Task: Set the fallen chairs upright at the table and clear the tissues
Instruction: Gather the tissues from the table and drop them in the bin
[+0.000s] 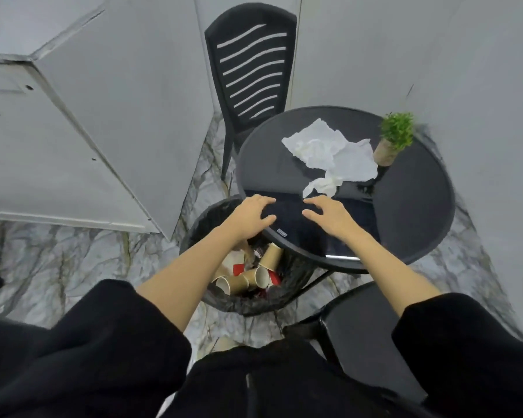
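Tissues [329, 152] lay crumpled on the round black table [411, 212], spread across the far-center of the top, the far-right corner of the pile just beside a small potted plant [393, 137] near the far-right rim; the smallest wad sat nearest the person, close to the right fingertips. Table top otherwise bare toward the near and right edges. 1 black slatted chair [251, 73] stood upright at the far-left side of the table, its seat mostly hidden behind the rim, its back close to the grey wall. A 2nd dark chair [369, 333] sat at the near-right, partly under the table edge and cut off by the person's clothing. A bin [272, 300] with a black liner stood on the marble floor against the near-left rim of the table, partly tucked beneath it, holding paper cups [254, 276] and red scraps. Open floor to the left, bounded by a grey door panel [73, 146]. Left hand [251, 215] hovered over the table's near-left edge above the bin, fingers spread and curled, holding nothing. Right hand [329, 215] sat over the table top, fingers spread and curled, empty; contact with the glass could not be told.
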`<control>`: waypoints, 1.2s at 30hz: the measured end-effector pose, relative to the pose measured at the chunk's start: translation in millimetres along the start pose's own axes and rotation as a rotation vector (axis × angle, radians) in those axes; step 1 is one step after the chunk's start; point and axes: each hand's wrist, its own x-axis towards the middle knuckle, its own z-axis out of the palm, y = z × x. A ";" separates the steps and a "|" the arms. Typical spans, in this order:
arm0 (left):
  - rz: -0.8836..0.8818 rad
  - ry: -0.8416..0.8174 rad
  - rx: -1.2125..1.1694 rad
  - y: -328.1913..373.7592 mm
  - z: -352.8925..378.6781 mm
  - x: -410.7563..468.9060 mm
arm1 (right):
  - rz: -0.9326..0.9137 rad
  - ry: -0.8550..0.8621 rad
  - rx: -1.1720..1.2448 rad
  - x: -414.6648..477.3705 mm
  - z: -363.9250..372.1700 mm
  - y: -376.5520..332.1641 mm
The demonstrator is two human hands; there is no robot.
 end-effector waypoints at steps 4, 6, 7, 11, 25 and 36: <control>0.083 -0.054 0.003 -5.1 -16.0 50.5 | 0.046 0.100 0.049 28.8 -9.6 -5.2; 0.142 -0.090 0.023 -6.8 -24.1 79.3 | 0.077 0.163 0.075 42.6 -14.5 -3.7; 0.171 -0.110 0.033 -7.3 -29.1 93.7 | 0.105 0.195 0.080 49.0 -17.1 -2.6; 0.289 -0.141 0.026 -12.0 -46.7 147.9 | 0.169 0.277 0.072 73.6 -25.4 -0.2; 0.364 -0.180 -0.032 -11.4 -30.7 258.6 | 0.314 0.225 -0.073 134.9 -25.8 46.0; 0.367 -0.203 0.126 -1.6 12.7 288.5 | 0.294 0.328 -0.032 146.6 -16.2 83.8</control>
